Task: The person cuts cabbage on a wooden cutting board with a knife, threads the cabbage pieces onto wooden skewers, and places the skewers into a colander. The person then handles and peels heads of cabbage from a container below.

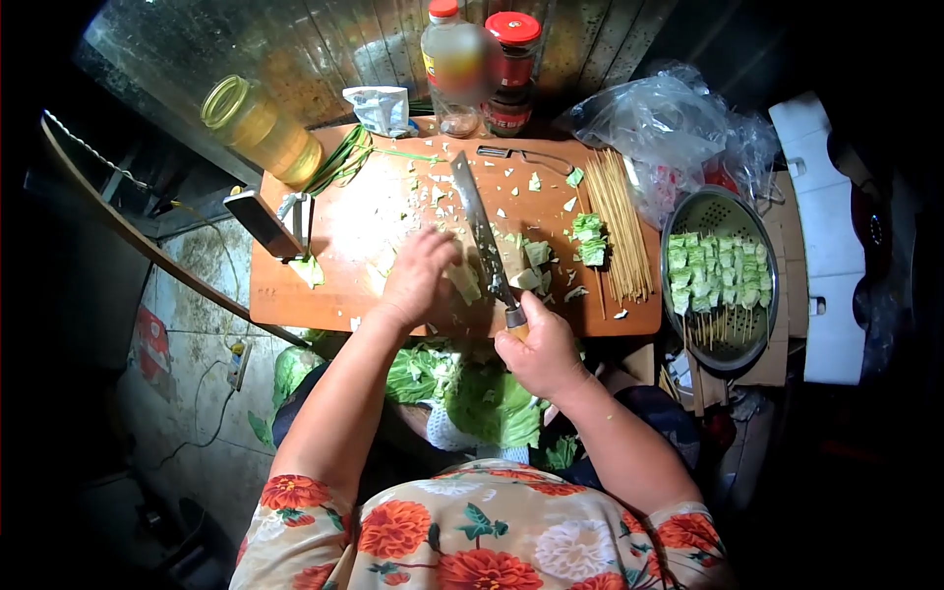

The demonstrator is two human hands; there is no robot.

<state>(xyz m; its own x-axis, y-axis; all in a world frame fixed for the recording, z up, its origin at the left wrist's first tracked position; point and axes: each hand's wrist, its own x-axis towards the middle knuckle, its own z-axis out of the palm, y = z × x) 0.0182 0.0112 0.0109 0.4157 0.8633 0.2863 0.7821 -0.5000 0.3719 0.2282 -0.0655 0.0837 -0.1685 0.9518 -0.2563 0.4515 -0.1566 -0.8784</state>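
My right hand (539,349) is closed around the wooden handle of a kitchen knife (477,221). The blade points away from me across the wooden cutting board (344,300), with bits of cabbage stuck to it. To the left of the blade, my left hand (425,270) is over the board, its slightly blurred fingers bent and apart. Pale cabbage pieces (464,282) lie close by its fingertips. More cut cabbage (536,254) sits right of the knife. A skewer with folded cabbage leaves (589,239) rests beside a bundle of bamboo skewers (619,226).
A metal colander (671,320) at right holds several cabbage skewers. Behind the board stand a clear bottle (457,113) and a red-lidded jar (513,64). At left are a jar of yellow liquid (264,133) and a propped phone (264,224). Cabbage leaves (492,403) lie below the board.
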